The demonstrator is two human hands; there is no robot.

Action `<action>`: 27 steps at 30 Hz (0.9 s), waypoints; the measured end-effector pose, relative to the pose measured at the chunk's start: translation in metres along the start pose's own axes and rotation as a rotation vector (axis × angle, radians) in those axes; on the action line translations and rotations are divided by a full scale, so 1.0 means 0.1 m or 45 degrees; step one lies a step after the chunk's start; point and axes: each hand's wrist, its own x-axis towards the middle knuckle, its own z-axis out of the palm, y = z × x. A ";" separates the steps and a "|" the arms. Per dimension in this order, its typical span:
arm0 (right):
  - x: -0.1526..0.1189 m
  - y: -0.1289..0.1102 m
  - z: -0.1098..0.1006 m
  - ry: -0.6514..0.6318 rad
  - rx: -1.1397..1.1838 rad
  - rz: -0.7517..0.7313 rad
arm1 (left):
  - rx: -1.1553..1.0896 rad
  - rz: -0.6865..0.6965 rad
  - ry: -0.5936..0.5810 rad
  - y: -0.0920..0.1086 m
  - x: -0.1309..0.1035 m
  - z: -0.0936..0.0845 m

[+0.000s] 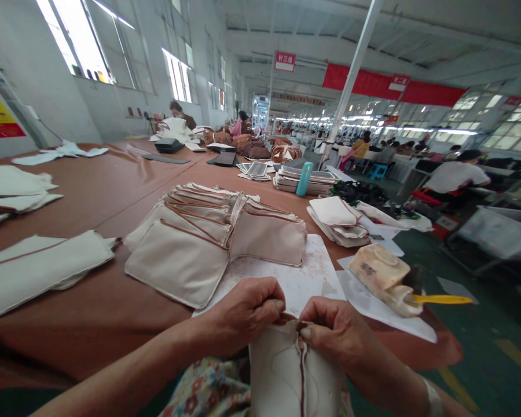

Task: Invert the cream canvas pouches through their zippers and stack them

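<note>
A cream leather bag piece (pixel 278 370) with a brown strip down its middle hangs between my hands at the table's front edge. My left hand (pixel 254 307) pinches its upper edge on the left, thumb against curled fingers. On the right, my right hand (pixel 336 327) grips the same edge near the top of the brown strip. A little brown trim shows between the fingertips; whether the strip is a zipper or piping I cannot tell. Just beyond my hands, several similar cream pieces with brown edging (pixel 178 260) lie fanned in a pile on the table.
White paper (pixel 321 260) lies on the brown-covered table (pixel 125 185). To the right sit a stained cream container (pixel 377 266) with a yellow-handled tool (pixel 443 299), and a small cream stack (pixel 336 217). Further back stands a turquoise bottle (pixel 304 179). More cream pieces (pixel 47 266) lie left. Other people work farther off.
</note>
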 end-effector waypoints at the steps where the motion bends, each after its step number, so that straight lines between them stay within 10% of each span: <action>1: 0.00 -0.01 0.00 0.004 -0.002 -0.007 | -0.058 -0.023 -0.038 0.01 0.01 -0.01; 7: -0.01 -0.06 -0.01 -0.024 -0.018 -0.068 | -0.260 -0.279 -0.283 0.02 0.03 0.12; 27: -0.12 0.12 -0.14 -0.252 -0.393 -0.820 | -1.061 -0.500 -0.154 -0.06 -0.12 0.39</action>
